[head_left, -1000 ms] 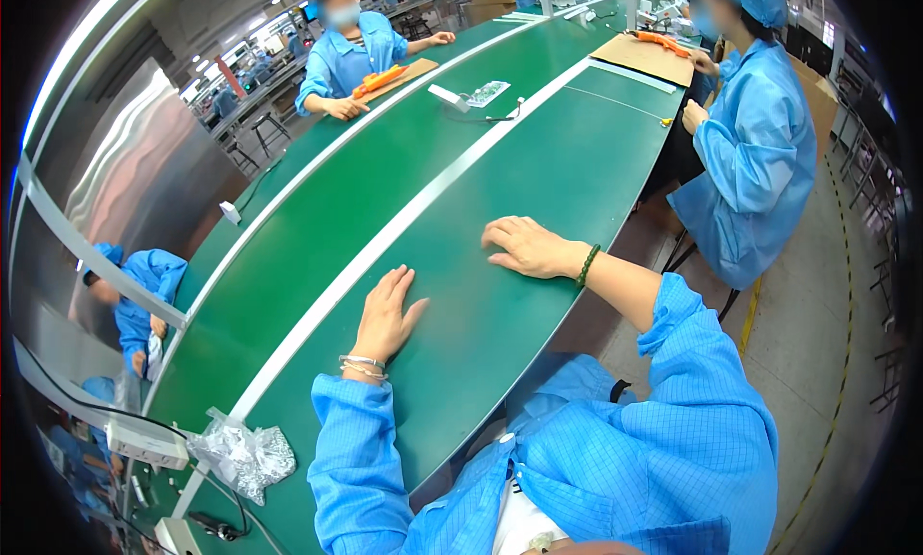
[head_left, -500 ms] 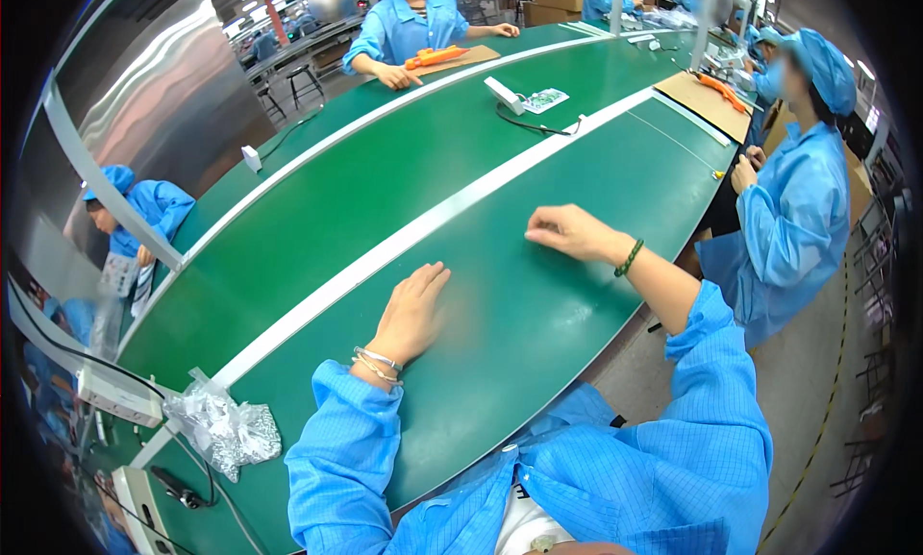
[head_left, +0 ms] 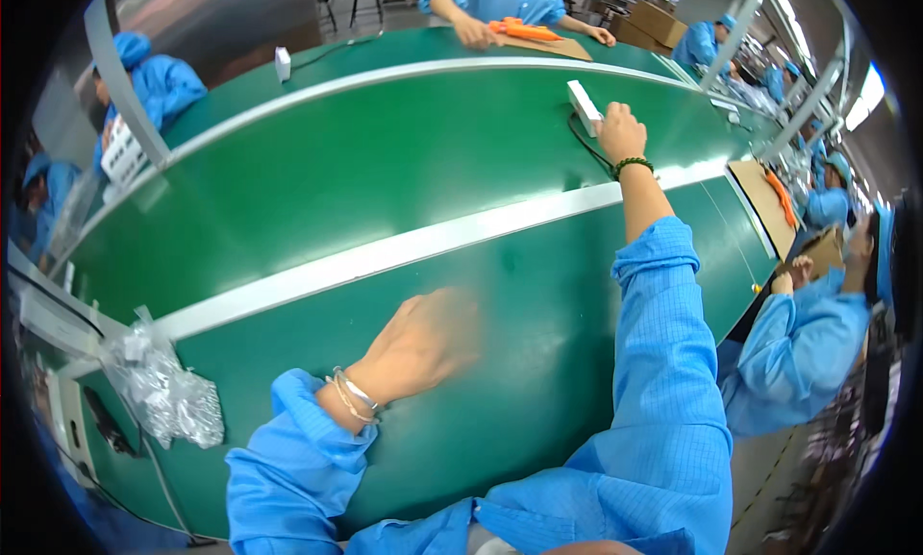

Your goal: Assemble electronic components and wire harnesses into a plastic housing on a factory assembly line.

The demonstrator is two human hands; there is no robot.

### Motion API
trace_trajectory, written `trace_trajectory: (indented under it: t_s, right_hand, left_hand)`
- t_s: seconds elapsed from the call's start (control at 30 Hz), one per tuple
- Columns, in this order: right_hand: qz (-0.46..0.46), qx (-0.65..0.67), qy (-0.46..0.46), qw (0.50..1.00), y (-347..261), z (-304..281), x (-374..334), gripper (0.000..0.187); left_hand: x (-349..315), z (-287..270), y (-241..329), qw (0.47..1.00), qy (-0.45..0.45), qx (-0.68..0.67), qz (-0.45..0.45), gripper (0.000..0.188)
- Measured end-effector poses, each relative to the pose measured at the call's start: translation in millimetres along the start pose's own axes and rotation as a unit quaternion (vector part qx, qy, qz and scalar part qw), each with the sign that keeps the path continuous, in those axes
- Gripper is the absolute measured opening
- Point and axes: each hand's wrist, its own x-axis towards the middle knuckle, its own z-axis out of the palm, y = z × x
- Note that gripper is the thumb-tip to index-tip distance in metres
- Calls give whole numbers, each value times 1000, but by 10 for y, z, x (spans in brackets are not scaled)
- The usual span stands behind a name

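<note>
Bag: on the counter, at left
Left hand: right of the bag
Right hand: beyond the rail, beside the boxy device
Cardboard: behind the device, under a tool

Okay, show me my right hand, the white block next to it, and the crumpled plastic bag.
Right hand (head_left: 623, 134): head view, back of the hand.
White block (head_left: 582, 104): head view, middle of its visible side.
Crumpled plastic bag (head_left: 173, 392): head view, its wrinkled middle.

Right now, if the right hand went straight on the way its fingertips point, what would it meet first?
Probably the white box, close ahead of the right hand; depth leaves contact unclear.
</note>
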Motion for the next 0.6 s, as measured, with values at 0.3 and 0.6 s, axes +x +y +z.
trace_trajectory:
  t_s: [0.3, 0.6]
  right_hand:
    - [-3, -43, -49, 998, 94, 478, 138, 36]
    - [35, 222, -56, 973, -52, -409, -12, 35]
  left_hand:
    - [-30, 31, 7, 1000, 16, -20, -11, 54]
    - [-2, 98, 5, 995, 69, -68, -29, 45]
